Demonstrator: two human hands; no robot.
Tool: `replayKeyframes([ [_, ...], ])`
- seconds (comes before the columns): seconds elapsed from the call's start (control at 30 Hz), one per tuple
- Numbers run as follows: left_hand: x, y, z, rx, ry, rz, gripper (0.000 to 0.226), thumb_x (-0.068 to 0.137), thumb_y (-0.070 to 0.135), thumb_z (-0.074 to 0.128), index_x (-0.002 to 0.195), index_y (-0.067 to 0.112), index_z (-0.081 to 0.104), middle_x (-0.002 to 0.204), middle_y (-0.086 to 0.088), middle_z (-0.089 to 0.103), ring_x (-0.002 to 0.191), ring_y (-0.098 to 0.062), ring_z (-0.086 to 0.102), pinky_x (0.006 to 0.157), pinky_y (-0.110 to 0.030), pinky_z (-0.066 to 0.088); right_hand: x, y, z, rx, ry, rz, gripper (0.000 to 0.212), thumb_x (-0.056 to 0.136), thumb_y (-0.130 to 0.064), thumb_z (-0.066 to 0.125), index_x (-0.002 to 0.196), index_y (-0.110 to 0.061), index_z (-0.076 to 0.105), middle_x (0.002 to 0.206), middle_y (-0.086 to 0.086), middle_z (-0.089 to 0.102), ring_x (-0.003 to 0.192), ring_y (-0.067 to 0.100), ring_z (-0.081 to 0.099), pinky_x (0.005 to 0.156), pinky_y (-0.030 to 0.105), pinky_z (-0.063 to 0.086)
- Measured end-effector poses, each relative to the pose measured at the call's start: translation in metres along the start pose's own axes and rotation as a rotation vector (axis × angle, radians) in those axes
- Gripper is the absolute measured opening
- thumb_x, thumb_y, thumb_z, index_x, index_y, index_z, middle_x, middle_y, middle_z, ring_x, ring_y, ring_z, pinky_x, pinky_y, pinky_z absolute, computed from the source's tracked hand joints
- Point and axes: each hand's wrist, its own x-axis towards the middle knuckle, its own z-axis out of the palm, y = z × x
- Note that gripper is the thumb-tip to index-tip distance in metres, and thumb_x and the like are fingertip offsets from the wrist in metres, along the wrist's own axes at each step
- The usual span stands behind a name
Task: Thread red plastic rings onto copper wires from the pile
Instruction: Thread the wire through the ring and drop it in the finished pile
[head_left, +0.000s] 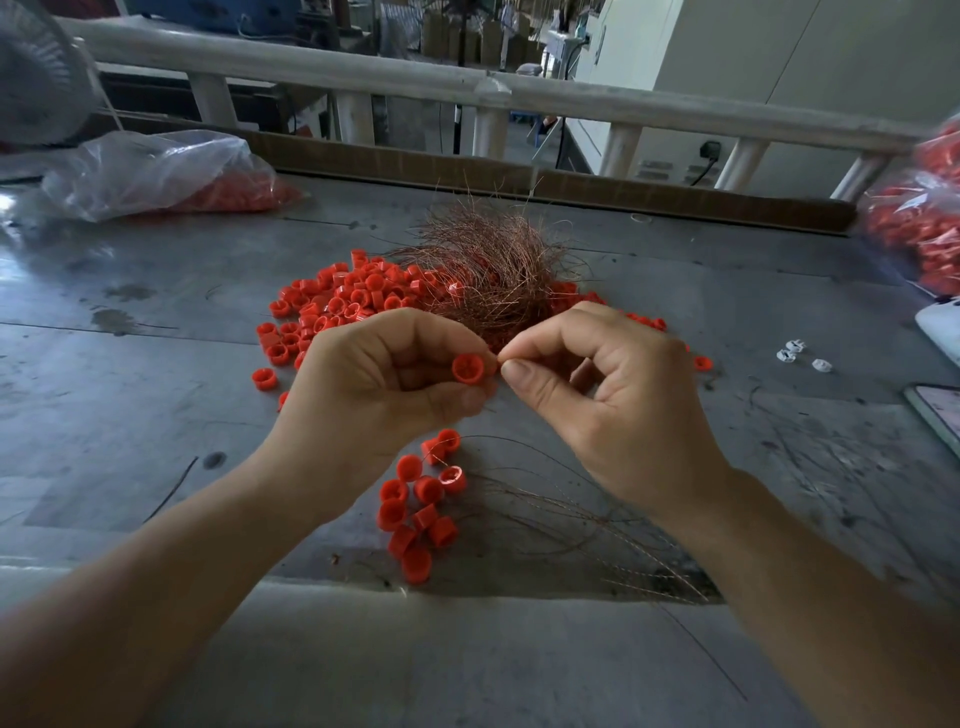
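Tabletop of scuffed grey metal (156, 364) carries everything in front of me. At its far left corner lies a clear plastic bag (156, 171) slumped over a load of red rings, and a second bag of rings (914, 228) sits at the right edge, partly cut off by the frame. Toward the far edge, about the middle, the copper wire pile (488, 270) stands as a loose tangle with strands sticking up. The heap of loose red plastic rings (343, 296) spreads from its left side, touching the wires and running under them.

My left hand (384, 384) and right hand (613, 400) are raised over the middle of the table, fingertips almost meeting. Below them, near the front edge, a small cluster of rings (415, 509) lies bunched together, with thin copper wires (597, 525) trailing off to the right from it.

My left hand's fingers are curled, thumb and forefinger pinching one red ring (468, 368) with its open mouth turned toward me. My right thumb and forefinger are pressed together on a wire end (500, 357) just beside that ring; the strand is too fine to follow further. Near the right edge rest a few small white plastic pieces (795, 353).
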Motion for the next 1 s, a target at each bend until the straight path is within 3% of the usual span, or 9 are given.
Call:
replayKeyframes([
  [0.43, 0.0002, -0.0017, -0.0014, -0.094, 0.02, -0.018, 0.019, 0.052, 0.009, 0.074, 0.07, 0.016, 0.07, 0.072, 0.001, 0.071, 0.065, -0.009, 0.067, 0.06, -0.018, 0.053, -0.0017, 0.0011, 0.0034, -0.029, -0.026, 0.013, 0.005, 0.075, -0.012, 0.065, 0.072, -0.01, 0.069, 0.065, -0.009, 0.055, 0.061, 0.003, 0.051, 0.059, 0.009, 0.038],
  [0.53, 0.0009, -0.0021, -0.0059, -0.221, -0.029, -0.086, 0.034, 0.048, 0.006, 0.08, 0.08, 0.016, 0.075, 0.08, -0.003, 0.073, 0.074, -0.014, 0.07, 0.064, -0.017, 0.053, -0.0007, 0.0021, 0.0009, -0.032, 0.0, 0.03, 0.005, 0.075, -0.013, 0.065, 0.072, -0.012, 0.068, 0.064, -0.007, 0.056, 0.063, 0.005, 0.051, 0.058, 0.009, 0.037],
  [0.67, 0.0013, -0.0019, -0.0079, -0.286, -0.054, -0.134, 0.038, 0.057, 0.008, 0.074, 0.094, 0.015, 0.071, 0.089, -0.005, 0.074, 0.082, -0.018, 0.07, 0.07, -0.021, 0.054, 0.0014, 0.0005, -0.0035, -0.046, 0.029, 0.034, 0.006, 0.075, -0.015, 0.064, 0.072, -0.012, 0.068, 0.066, -0.004, 0.059, 0.065, 0.009, 0.053, 0.058, 0.01, 0.038],
  [1.0, 0.0005, -0.0011, -0.0087, -0.313, -0.066, -0.132, 0.031, 0.067, 0.006, 0.063, 0.093, 0.019, 0.074, 0.092, -0.005, 0.073, 0.088, -0.019, 0.069, 0.072, -0.021, 0.054, 0.0016, -0.001, -0.0042, -0.051, 0.016, 0.038, 0.006, 0.076, -0.015, 0.064, 0.071, -0.014, 0.067, 0.065, -0.005, 0.059, 0.063, 0.008, 0.053, 0.059, 0.009, 0.037],
])
